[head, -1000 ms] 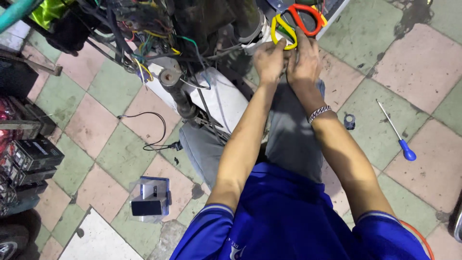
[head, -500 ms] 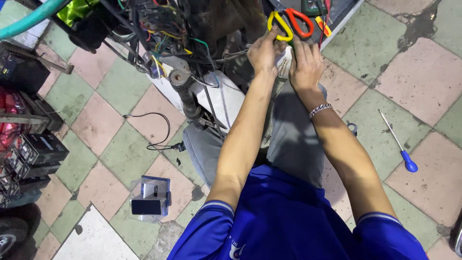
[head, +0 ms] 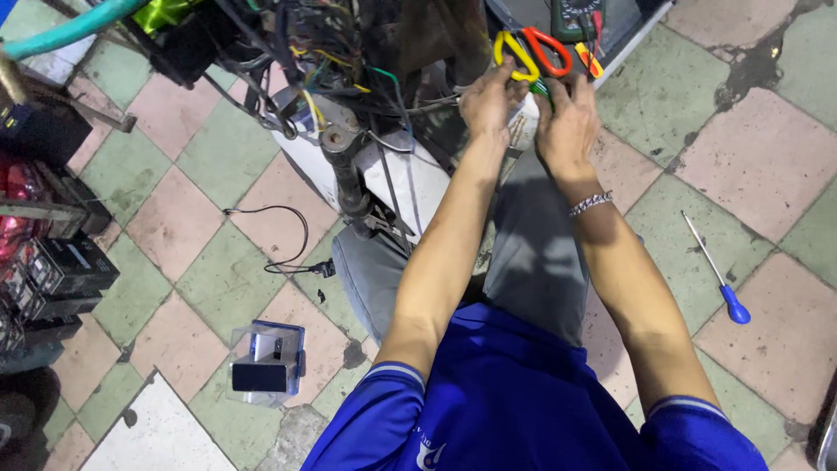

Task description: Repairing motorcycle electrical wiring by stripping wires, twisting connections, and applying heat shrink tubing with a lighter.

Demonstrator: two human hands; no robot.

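My left hand (head: 486, 103) and my right hand (head: 567, 126) are side by side at the exposed wiring of a stripped scooter (head: 384, 174). Between them they pinch a small white piece (head: 523, 129). A green wire (head: 541, 88) runs up from my right fingertips. Just above the fingers lie scissors with one yellow and one red handle loop (head: 532, 54), and my left fingertips touch the yellow loop. A silver bracelet (head: 590, 204) is on my right wrist. What the fingertips grip underneath is hidden.
A blue-handled screwdriver (head: 722, 279) lies on the tiled floor at the right. A clear plastic box with a dark part (head: 264, 365) sits lower left, and a loose black cable (head: 292, 240) is beside the scooter. Batteries and boxes (head: 52, 270) crowd the left edge. A dark meter (head: 575, 13) rests at the top.
My hands stay together at the same spot by the scissors. The view has tilted, so they sit a little lower in the frame.
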